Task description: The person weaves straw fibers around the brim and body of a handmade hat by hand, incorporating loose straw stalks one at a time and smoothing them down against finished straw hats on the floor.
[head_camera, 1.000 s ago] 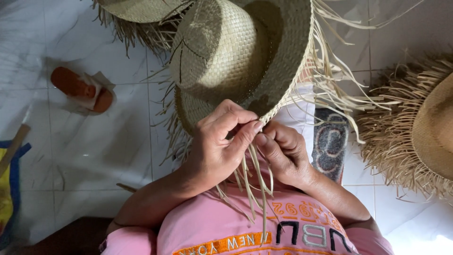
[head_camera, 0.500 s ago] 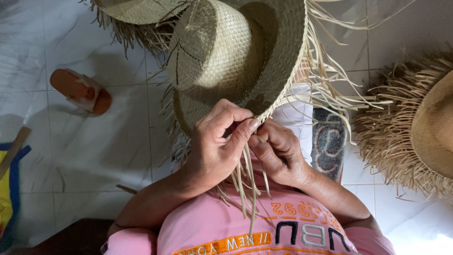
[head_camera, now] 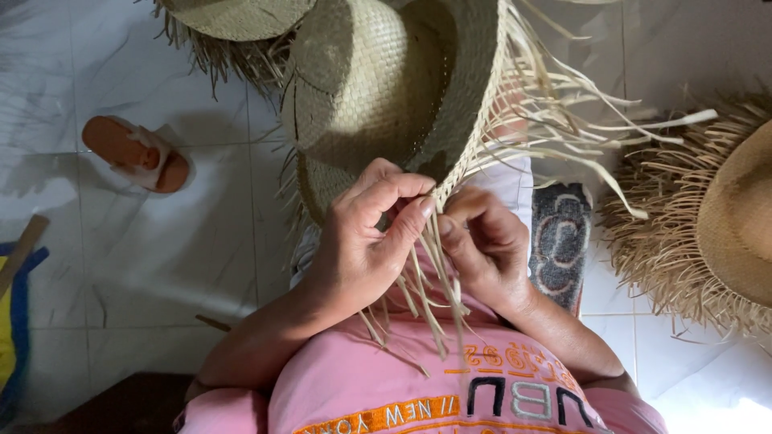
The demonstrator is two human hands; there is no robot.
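A pale woven straw hat (head_camera: 378,88) is held crown-up in front of me, its brim edge unfinished with loose straw strands (head_camera: 430,281) hanging toward my pink shirt. My left hand (head_camera: 358,241) pinches the brim edge between thumb and fingers. Touching it on the right, my right hand (head_camera: 486,245) grips the same strands just below the brim. More loose strands (head_camera: 579,120) fan out to the right of the hat.
A second straw hat (head_camera: 237,16) lies at the top left and a darker fringed one (head_camera: 724,217) at the right edge. An orange sandal (head_camera: 137,153) and a patterned sandal (head_camera: 559,241) lie on the white tiled floor (head_camera: 145,265). Blue-yellow cloth (head_camera: 12,329) lies far left.
The hat has tipped slightly left and nearer. Both hands stay pinched at the brim edge, their fingers shifting a little along the strands.
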